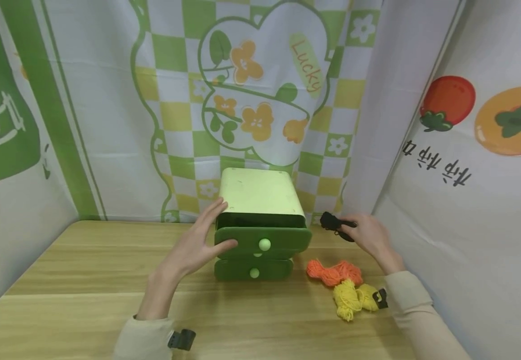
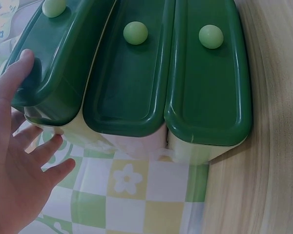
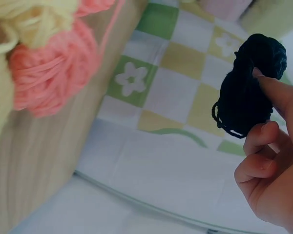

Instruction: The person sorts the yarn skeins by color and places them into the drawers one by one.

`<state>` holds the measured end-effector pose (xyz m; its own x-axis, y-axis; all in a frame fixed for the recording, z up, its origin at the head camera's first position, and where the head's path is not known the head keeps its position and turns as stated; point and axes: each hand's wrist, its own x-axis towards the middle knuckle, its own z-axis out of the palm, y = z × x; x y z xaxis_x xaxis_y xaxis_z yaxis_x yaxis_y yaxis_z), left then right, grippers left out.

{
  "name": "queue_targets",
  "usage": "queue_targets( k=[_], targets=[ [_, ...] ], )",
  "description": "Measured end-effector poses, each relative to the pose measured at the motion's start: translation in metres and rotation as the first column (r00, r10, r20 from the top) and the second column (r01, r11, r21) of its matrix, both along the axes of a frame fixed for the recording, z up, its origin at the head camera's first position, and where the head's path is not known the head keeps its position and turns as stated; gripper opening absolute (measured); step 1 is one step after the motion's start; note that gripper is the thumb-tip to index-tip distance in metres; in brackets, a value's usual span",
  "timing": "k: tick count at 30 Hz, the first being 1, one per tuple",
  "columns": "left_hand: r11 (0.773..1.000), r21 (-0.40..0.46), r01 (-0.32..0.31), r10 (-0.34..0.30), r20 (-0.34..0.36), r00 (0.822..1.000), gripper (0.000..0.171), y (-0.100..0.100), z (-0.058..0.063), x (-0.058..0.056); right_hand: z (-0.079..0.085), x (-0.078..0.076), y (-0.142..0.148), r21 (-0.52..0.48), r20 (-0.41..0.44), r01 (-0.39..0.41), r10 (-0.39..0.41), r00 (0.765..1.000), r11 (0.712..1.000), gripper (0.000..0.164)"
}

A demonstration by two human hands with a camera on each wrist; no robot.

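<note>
A small drawer cabinet (image 1: 260, 190) with a pale yellow-green top stands at the back of the table. Its green top drawer (image 1: 242, 241) is pulled partway out, above two lower drawers. My left hand (image 1: 193, 247) spreads along the cabinet's left side, fingers extended and thumb at the front of the top drawer; the left wrist view shows the fingers beside the drawer's end. Between thumb and fingers, my right hand (image 1: 370, 235) pinches a black yarn skein (image 3: 249, 87), held up to the right of the cabinet.
An orange yarn skein (image 1: 334, 273) and a yellow yarn skein (image 1: 347, 300) lie touching on the wooden table (image 1: 107, 280), right of the cabinet. Behind hangs a checked curtain (image 1: 170, 115). A white printed wall cloth (image 1: 481, 210) closes in the right side.
</note>
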<state>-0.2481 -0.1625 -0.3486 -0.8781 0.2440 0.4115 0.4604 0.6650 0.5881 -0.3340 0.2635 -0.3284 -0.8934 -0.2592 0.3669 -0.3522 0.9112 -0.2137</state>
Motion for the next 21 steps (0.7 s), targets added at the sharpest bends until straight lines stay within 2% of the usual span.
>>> queue_targets(
  k=[7,12,17,21],
  targets=[
    [1.000,-0.001,-0.001,0.001,0.002,1.000,0.090,0.000,-0.001,0.000,0.012,0.006,-0.014,-0.030,-0.058,-0.048,0.047,0.997,0.998,0.029],
    [1.000,0.003,0.004,-0.004,0.001,1.000,0.090,0.001,-0.001,0.000,0.021,0.013,-0.024,-0.035,-0.135,-0.081,0.075,0.988,0.996,0.028],
    [1.000,0.004,0.004,-0.004,-0.006,1.000,0.090,0.001,-0.001,0.000,0.033,0.023,-0.037,-0.031,-0.229,-0.125,0.115,0.967,0.992,0.027],
    [1.000,0.012,0.006,-0.006,-0.001,1.000,0.090,0.000,-0.001,0.001,0.044,0.033,-0.051,-0.023,-0.305,-0.181,0.165,0.938,0.983,0.026]
  ],
)
